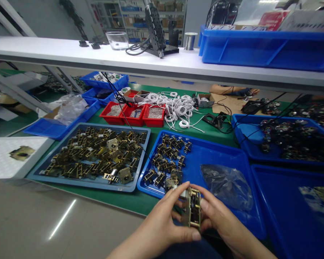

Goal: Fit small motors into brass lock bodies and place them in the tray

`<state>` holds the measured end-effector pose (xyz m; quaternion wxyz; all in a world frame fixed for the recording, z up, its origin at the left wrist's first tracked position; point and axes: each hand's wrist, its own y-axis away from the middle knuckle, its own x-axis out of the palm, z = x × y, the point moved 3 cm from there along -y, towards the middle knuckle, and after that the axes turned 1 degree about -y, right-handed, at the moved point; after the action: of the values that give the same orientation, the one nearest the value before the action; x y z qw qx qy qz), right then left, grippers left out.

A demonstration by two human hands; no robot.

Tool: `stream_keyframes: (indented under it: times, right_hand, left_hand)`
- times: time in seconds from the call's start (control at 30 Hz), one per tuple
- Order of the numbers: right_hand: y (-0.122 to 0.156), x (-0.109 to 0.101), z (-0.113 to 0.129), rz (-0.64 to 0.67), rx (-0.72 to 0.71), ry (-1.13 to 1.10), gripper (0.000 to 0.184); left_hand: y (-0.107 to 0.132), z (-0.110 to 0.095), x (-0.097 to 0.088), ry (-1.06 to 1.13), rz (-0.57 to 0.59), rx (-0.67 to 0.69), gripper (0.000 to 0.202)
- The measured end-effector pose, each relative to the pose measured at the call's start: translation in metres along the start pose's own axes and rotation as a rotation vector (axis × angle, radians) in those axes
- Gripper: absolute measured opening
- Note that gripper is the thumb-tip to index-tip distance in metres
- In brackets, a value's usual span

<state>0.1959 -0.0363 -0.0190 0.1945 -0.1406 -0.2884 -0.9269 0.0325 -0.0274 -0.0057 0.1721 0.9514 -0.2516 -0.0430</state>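
Observation:
Between my two hands is a brass-coloured metal mechanism (194, 208), a frame of plates and posts with dark parts inside. My left hand (164, 219) wraps its left side, thumb along the lower edge. On the right side, the fingers of my right hand (216, 210) press against it. Just beyond, a blue tray (197, 151) carries several similar mechanisms (169, 153) at its left and a clear plastic bag of dark parts (226, 185) at its right. A grey-blue tray (86, 186) to the left is filled with more brass-coloured mechanisms (94, 153).
Red bins (154, 121) of small metal parts and coiled white cables (175, 104) lie behind the trays. A white shelf (83, 57) crosses above, bearing a blue crate (267, 48). Another person's arm (226, 90) shows beneath it. More blue trays (291, 180) stand at right.

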Motion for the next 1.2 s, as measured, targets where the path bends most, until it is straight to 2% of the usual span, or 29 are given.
stream_keyframes:
  times: [0.17, 0.27, 0.37, 0.47, 0.6, 0.77, 1.07, 1.13, 1.2]
  right_hand:
    - [0.000, 0.005, 0.001, -0.005, 0.015, -0.163, 0.044]
    - [-0.001, 0.011, 0.001, 0.012, 0.049, -0.283, 0.036]
    - [-0.005, 0.014, -0.004, 0.031, 0.120, -0.404, 0.041]
    - [-0.010, 0.016, -0.011, 0.068, 0.171, -0.513, 0.047]
    - [-0.013, 0.016, -0.018, 0.065, 0.204, -0.587, 0.046]
    - [-0.012, 0.018, -0.019, 0.041, 0.208, -0.599, 0.046]
    - [-0.012, 0.020, -0.017, 0.033, 0.217, -0.570, 0.048]
    - [-0.012, 0.019, -0.019, 0.009, 0.178, -0.506, 0.046]
    - [-0.012, 0.014, -0.023, -0.043, 0.055, -0.345, 0.045]
  left_hand:
    - [0.003, 0.004, -0.004, -0.112, 0.021, 0.004, 0.106]
    - [0.002, 0.006, -0.005, -0.153, 0.015, -0.006, 0.105]
    - [-0.001, 0.001, -0.005, -0.195, 0.010, -0.016, 0.099]
    - [-0.002, -0.008, -0.005, -0.176, 0.055, -0.027, 0.085]
    - [-0.003, -0.013, -0.006, -0.152, 0.067, -0.041, 0.075]
    - [-0.004, -0.011, -0.006, -0.183, 0.062, -0.048, 0.075]
    - [-0.003, -0.012, -0.007, -0.209, 0.088, -0.030, 0.087]
    - [-0.003, -0.011, -0.008, -0.238, 0.093, -0.032, 0.094]
    - [-0.001, -0.010, -0.009, -0.262, 0.113, -0.042, 0.101]
